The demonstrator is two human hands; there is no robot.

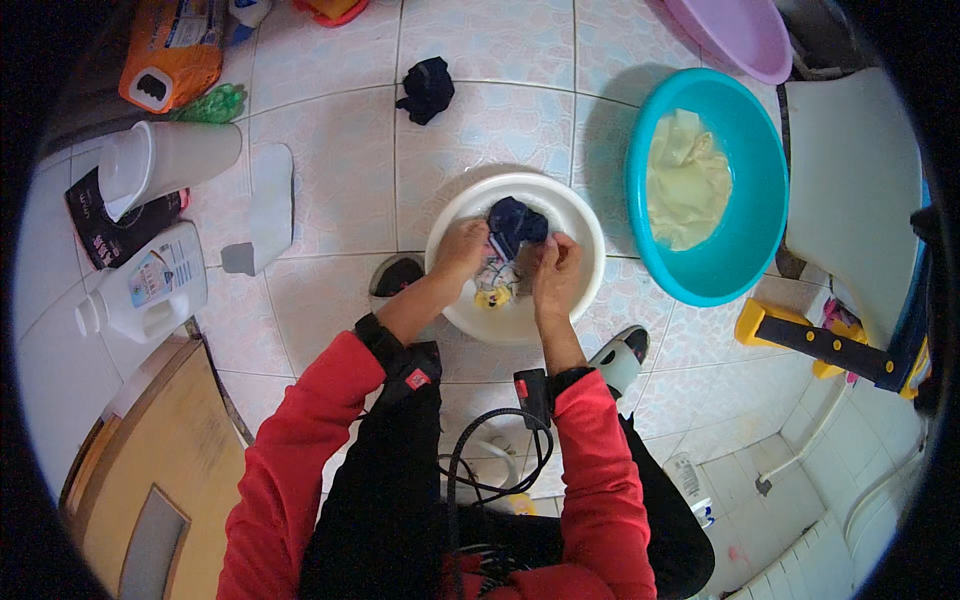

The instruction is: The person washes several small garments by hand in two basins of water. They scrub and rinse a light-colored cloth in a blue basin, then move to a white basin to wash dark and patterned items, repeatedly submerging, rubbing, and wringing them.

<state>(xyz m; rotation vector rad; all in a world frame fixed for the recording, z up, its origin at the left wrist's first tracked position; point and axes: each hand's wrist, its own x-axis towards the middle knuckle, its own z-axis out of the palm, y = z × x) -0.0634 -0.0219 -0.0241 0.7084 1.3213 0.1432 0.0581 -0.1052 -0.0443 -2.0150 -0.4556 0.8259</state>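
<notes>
A white basin (592,225) on the tiled floor contains some water and a small wet garment. Part of the garment is navy cloth (514,223), and lower down lies patterned fabric with a yellow patch (491,298); whether they are one piece I cannot tell. Over the basin's left side, my left hand (463,247) grips the left edge of the navy cloth. My right hand (556,271) pinches that cloth at its lower right edge with thumb and fingers. The fingertips of both hands are partly hidden.
To the right stands a turquoise basin (765,255) holding pale cloth (686,180) in water. A crumpled dark cloth (426,90) lies beyond the white basin. At left are a white jug (176,262) and a tipped translucent container (187,157). Black cables (487,412) hang between my arms.
</notes>
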